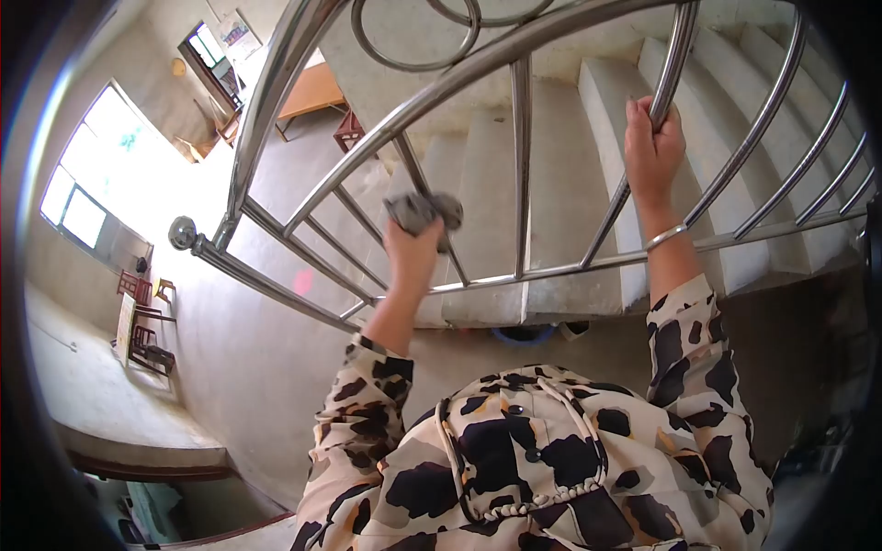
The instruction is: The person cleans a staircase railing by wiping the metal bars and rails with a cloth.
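A shiny metal stair railing (450, 84) with thin upright bars curves across the view. My left hand (411, 246) is closed on a grey cloth (412, 210), which is wrapped around one slim baluster (408, 158); part of the cloth bulges out on the bar's right side. Farther right, my right hand (655, 151) grips a thicker baluster (681, 46), fingers curled round it and thumb pointing up. A bangle sits on my right wrist. Both patterned sleeves reach forward from below.
Concrete steps (554, 174) rise to the right behind the bars. Down on the floor at left are a wooden table (312, 92), wooden chairs (138, 286) and a bright window (84, 207). A round metal knob (182, 232) caps the lower rail's left end. A blue basin (524, 336) shows below the stairs' edge.
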{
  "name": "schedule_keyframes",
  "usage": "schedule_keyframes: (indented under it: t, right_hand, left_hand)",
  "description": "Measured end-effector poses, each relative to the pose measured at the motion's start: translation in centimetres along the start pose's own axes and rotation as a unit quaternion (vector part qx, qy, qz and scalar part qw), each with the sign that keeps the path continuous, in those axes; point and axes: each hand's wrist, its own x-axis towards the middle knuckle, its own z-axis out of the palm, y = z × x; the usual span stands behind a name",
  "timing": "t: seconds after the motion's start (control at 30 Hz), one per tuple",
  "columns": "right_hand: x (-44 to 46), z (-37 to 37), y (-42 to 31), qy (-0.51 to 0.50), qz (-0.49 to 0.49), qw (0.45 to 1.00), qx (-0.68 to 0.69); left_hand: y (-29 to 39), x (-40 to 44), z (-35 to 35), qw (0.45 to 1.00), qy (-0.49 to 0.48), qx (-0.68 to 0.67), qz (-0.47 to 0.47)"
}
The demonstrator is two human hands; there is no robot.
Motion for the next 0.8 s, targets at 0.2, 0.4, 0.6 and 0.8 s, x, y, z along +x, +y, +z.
schedule_keyframes:
  t: [0.2, 0.4, 0.6, 0.8]
  right_hand:
    - [0.2, 0.1, 0.0, 0.011, -0.016, 1.000, -0.025]
    - [0.1, 0.0, 0.2, 0.001, -0.031, 0.999, -0.024]
    - [0.2, 0.1, 0.0, -0.002, -0.034, 0.999, -0.035]
    - [0.0, 0.3, -0.3, 0.009, -0.038, 0.999, -0.020]
  left_hand:
    - [5.7, 2.6, 0.3, 0.989, 0.003, -0.086, 0.120]
    - [-8.8, -0.1, 1.8, 0.977, 0.061, 0.163, 0.121]
    - [-9.4, -1.5, 2.0, 0.972, -0.060, 0.093, -0.208]
    - [3.8, -2.2, 4.6, 0.974, -0.182, -0.131, -0.035]
